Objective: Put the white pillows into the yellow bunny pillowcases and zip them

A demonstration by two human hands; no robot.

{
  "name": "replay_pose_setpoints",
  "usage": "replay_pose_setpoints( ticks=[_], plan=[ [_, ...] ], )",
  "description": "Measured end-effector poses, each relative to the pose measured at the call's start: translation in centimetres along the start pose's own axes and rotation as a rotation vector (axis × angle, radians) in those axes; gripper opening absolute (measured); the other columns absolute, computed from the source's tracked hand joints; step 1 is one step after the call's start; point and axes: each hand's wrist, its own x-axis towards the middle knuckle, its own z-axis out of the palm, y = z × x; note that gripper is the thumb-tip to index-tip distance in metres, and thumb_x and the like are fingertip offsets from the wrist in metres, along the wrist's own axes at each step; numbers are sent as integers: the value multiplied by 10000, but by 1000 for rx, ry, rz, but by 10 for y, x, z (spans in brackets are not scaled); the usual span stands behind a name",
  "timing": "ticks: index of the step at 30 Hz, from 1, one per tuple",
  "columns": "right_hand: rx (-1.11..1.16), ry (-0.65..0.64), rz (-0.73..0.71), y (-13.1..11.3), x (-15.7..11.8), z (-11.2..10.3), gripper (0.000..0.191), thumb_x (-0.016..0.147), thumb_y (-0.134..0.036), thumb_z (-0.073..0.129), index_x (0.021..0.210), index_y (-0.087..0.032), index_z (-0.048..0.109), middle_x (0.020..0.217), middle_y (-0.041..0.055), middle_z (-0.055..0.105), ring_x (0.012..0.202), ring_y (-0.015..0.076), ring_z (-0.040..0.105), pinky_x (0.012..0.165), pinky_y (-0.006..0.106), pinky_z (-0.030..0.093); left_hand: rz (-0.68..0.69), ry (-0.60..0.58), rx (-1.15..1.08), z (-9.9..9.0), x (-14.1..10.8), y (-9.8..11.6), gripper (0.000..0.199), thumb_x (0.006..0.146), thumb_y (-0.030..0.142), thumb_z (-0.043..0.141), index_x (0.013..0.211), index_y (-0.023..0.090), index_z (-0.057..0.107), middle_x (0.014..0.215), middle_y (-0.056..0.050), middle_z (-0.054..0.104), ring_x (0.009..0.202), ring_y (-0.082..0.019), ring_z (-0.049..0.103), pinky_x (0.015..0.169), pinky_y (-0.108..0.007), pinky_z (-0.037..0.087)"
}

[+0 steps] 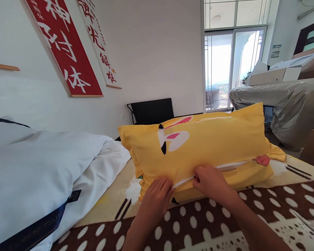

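A plump yellow pillow (211, 136) with a printed white and pink rabbit figure stands on its long side in front of me. A white zipper (184, 182) runs along its lower front. My right hand (210, 183) is closed in a pinch at the middle of the zipper, where a small dark bit, seemingly the zipper pull, shows at the fingertips. To the right of it the zipper gapes. My left hand (157, 195) grips the yellow pillowcase fabric by the zipper's left end, its fingertips partly hidden.
Under the pillow lies a brown and cream spotted blanket (176, 228). White bedding (36, 160) with a dark band is heaped at the left. Behind stand a black chair (153, 111) and a plastic-covered piece of furniture (290, 101) bearing cardboard boxes (272, 76). Red scrolls hang on the wall.
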Motion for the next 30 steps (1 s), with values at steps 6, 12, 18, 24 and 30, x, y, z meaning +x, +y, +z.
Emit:
replay_pose_setpoints(
  ticks=[6,12,18,24,30],
  plan=[
    [-3,401,-298,49,-13,22,134,768,-107,493,679,-181,560,631,24,621,625,157,553,616,281,307,12,61,22,3,-1,-3,141,923,198,406,828,188,510,794,-31,579,726,-178,551,651,-298,463],
    [76,739,-386,104,-28,39,177,849,-95,443,721,-183,529,633,13,581,641,157,519,681,277,356,78,149,92,9,5,-1,124,907,163,433,831,193,526,795,-21,583,745,-169,550,701,-297,461],
    [166,606,-395,115,-23,34,133,783,-90,479,702,-193,505,620,-8,580,601,144,516,650,265,350,148,386,127,13,6,19,214,887,108,451,1076,138,546,944,-83,611,899,-174,560,813,-284,450],
    [198,479,-386,114,-26,18,128,792,-91,491,717,-193,511,663,-1,606,631,152,534,649,268,351,283,226,174,23,38,69,378,805,17,402,1102,179,571,1058,-71,645,1009,-180,564,901,-312,414],
    [190,323,-310,116,-28,9,135,757,-68,492,787,-179,565,755,30,649,712,176,572,652,285,357,170,-213,295,27,122,124,231,737,45,458,862,178,598,869,-65,655,800,-241,604,706,-376,472]
  ],
)
